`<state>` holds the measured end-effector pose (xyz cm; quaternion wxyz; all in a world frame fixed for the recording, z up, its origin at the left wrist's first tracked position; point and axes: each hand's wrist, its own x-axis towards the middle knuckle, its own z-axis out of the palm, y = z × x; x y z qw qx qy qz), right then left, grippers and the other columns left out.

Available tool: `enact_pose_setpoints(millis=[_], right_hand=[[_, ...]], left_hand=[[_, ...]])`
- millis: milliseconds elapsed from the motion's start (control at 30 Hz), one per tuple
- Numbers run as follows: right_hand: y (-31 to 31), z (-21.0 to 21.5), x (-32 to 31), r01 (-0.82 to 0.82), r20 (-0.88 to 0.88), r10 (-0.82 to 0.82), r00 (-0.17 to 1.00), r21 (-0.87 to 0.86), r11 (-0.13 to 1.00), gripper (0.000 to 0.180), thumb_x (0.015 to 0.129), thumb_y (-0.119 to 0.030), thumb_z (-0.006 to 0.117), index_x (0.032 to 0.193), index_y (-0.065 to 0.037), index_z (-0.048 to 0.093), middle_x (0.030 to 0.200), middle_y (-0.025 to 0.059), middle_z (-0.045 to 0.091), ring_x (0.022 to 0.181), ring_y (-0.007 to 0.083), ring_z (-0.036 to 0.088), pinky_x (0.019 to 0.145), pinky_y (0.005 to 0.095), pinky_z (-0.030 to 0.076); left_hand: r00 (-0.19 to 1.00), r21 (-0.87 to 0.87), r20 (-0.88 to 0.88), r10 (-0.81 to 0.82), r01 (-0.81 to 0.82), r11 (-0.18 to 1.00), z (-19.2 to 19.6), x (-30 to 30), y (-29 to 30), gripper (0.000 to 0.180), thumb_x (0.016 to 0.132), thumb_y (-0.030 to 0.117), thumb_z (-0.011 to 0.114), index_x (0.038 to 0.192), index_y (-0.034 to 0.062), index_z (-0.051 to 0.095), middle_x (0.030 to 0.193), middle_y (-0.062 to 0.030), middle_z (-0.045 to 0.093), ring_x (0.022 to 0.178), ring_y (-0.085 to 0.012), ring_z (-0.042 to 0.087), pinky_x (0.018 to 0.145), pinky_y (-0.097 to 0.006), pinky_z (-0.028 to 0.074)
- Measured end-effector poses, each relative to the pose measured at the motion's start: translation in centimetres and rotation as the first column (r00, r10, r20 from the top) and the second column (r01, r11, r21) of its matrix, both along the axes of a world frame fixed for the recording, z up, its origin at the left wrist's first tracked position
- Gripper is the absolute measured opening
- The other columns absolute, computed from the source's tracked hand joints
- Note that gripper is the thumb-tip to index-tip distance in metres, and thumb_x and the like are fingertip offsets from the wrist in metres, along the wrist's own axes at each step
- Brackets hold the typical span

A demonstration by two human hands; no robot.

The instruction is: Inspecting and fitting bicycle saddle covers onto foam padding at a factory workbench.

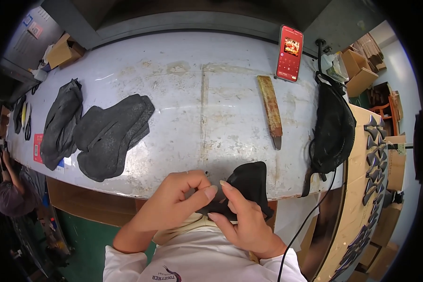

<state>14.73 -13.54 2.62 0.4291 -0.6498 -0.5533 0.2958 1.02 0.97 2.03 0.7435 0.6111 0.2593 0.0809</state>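
**Left hand [181, 197] and right hand [246, 223] close together at a soft black piece [254, 181]**

The black piece lies at the near edge of the bench [225, 127], between the two hands and partly behind the right one, its rounded top rising just beyond that hand's knuckles. The left hand has its fingers curled in, with the thumb reaching toward the right hand; whether it pinches any part of the piece cannot be told. On the right hand, forefinger and thumb stand apart, both directed at the left hand, while its other fingers are folded out of sight, so its hold on the piece cannot be told either.

Beyond the left hand and to its left lies a stack of dark grey cut pieces [113, 134], with a second grey stack [63, 124] just past it, farther from the hand. Ahead of the right hand and slightly right is a blade with a worn, yellowish handle [270, 108], its metal tip toward the hand; beyond that a phone [290, 54] with a red screen leans upright. Well to the right of the right hand sits a black bag [333, 129], and past it a cardboard sheet [350, 155] carries rows of small dark curved parts [373, 160]. Far to the left of the left hand, another person [14, 199] is partly visible.
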Motion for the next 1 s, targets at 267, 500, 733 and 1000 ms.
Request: enact_pose_setpoints(millis=[267,500,733,1000], right_hand=[[-0.2,-0.4,1.2,-0.012,0.036,0.009,0.999,0.098,0.995,0.05,0.083,-0.001,0.071,0.129,0.007,0.051,0.093,0.0187,0.067,0.073,0.027,0.066,0.065,0.0312,0.054],[-0.4,-1.1,0.4,0.053,-0.224,-0.044,0.974,0.031,0.998,0.044,0.088,-0.001,0.066,0.13,0.0,0.052,0.088,0.0135,0.065,0.074,0.0196,0.064,0.071,0.0301,0.052],[-0.2,0.3,0.4,-0.177,-0.993,-0.029,0.113,-0.049,0.983,0.07,0.098,-0.003,0.054,0.152,-0.006,0.011,0.107,0.0136,0.064,0.097,0.0117,0.06,0.085,0.0246,0.047],[-0.7,0.0,-0.1,-0.091,-0.888,-0.039,0.458,-0.09,0.992,0.071,0.097,0.0,0.053,0.152,-0.007,0.01,0.107,0.0141,0.064,0.095,0.0109,0.058,0.082,0.0238,0.046]], left_hand=[[0.979,-0.035,0.145,0.146,-0.143,0.989,-0.6,-0.1,-1.0,0.026,0.101,0.018,0.048,0.084,-0.0002,0.055,0.075,-0.0045,0.052,0.067,-0.0146,0.049,0.063,-0.029,0.04],[0.966,0.686,0.256,0.02,-0.197,0.7,-0.4,0.4,-1.5,0.013,0.097,0.006,0.049,0.086,0.0011,0.055,0.078,-0.0106,0.053,0.064,-0.0244,0.049,0.058,-0.033,0.04],[0.878,0.192,0.456,0.149,-0.26,0.946,-1.2,0.3,-3.7,0.015,0.1,0.011,0.046,0.089,0.0022,0.052,0.077,-0.008,0.051,0.062,-0.0185,0.045,0.058,-0.031,0.039],[0.971,0.065,0.241,-0.013,-0.003,0.998,0.1,-0.8,-1.1,0.019,0.1,0.016,0.05,0.089,0.0007,0.053,0.073,-0.0057,0.05,0.064,-0.0142,0.046,0.058,-0.028,0.038]])
